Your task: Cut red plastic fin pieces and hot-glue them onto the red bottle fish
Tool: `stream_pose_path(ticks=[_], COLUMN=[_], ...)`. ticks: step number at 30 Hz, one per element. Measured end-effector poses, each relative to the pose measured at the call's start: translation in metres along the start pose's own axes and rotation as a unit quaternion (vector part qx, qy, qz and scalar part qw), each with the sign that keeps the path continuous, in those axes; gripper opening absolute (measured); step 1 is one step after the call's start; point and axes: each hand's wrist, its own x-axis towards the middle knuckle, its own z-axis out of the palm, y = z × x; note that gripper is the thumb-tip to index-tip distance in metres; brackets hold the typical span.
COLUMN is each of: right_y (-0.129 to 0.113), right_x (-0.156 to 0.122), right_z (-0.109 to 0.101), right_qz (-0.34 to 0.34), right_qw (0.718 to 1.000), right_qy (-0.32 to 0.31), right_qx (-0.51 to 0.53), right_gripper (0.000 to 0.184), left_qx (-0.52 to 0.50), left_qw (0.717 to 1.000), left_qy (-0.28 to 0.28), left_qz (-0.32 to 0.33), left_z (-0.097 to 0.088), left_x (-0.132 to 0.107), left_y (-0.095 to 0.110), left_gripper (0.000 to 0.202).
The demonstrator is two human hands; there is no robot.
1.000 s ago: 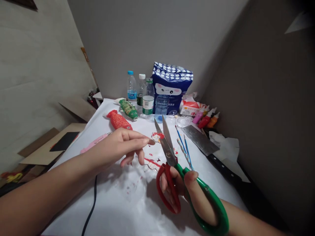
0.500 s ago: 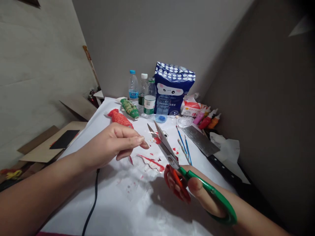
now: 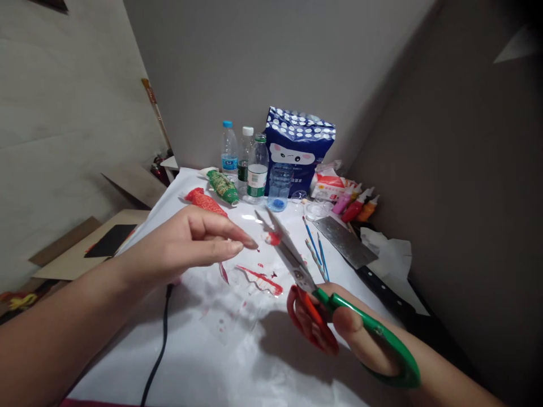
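Green-and-red-handled scissors (image 3: 301, 277) were gripped in R hand (image 3: 360, 337), blades parted, red-white scrap (image 3: 272, 238) seen at blades. L hand (image 3: 190, 242) was held w/ thumb & index nearly closed, pinch unclear; might've been nicked if scrap slipped mid-cut.

red-green scissors (image 3: 326, 298), white-dotted blue bag (image 3: 300, 148)

A white sheet (image 3: 190, 367) covers the table, its surface spotted with red paint. Along the far side stand three clear bottles (image 3: 257, 175), a pale blue bottle (image 3: 280, 189) and a dark blue bag (image 3: 299, 141), with a red-and-white box (image 3: 328, 189) and paint tubes (image 3: 354, 210) at far right. A green fish (image 3: 223, 187) and a red fish (image 3: 207, 202) lie far left. Brushes (image 3: 320, 260) and a cleaver (image 3: 348, 243) lie right; a red-streaked plastic strip (image 3: 267, 281) lies mid-table, and a black cord (image 3: 162, 350) runs near left.
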Motion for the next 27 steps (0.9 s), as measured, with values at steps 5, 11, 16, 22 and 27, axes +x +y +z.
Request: stream_pose_path(ticks=[5,11,16,22,27], right_y=[0.013,0.006,0.004,0.005,0.007], right_x=[0.006,0.008,0.010,0.009,0.007], right_z=[0.024,0.022,0.022,0.025,0.026], right_qz=[-0.027,-0.028,-0.046,-0.027,-0.012], right_qw=[0.991,0.996,0.996,0.997,0.996], right_qy=[0.029,0.025,0.044,0.051,0.048], right_qx=[0.125,0.079,0.058,0.047,0.069], right_gripper=[0.070,0.071,0.071,0.069,0.066], left_qx=[-0.059,-0.103,-0.103,-0.075,-0.073], left_qw=[0.997,0.992,0.993,0.996,0.996], left_qy=[0.033,0.062,0.041,0.050,0.050], left_qz=[-0.032,-0.030,-0.026,-0.006,-0.004], left_z=[0.013,0.016,0.016,0.019,0.020], left_x=[0.003,0.002,0.002,0.001,-0.001], left_y=[0.007,0.004,-0.005,-0.014,-0.015], left_gripper=[0.019,0.015,0.019,0.024,0.026])
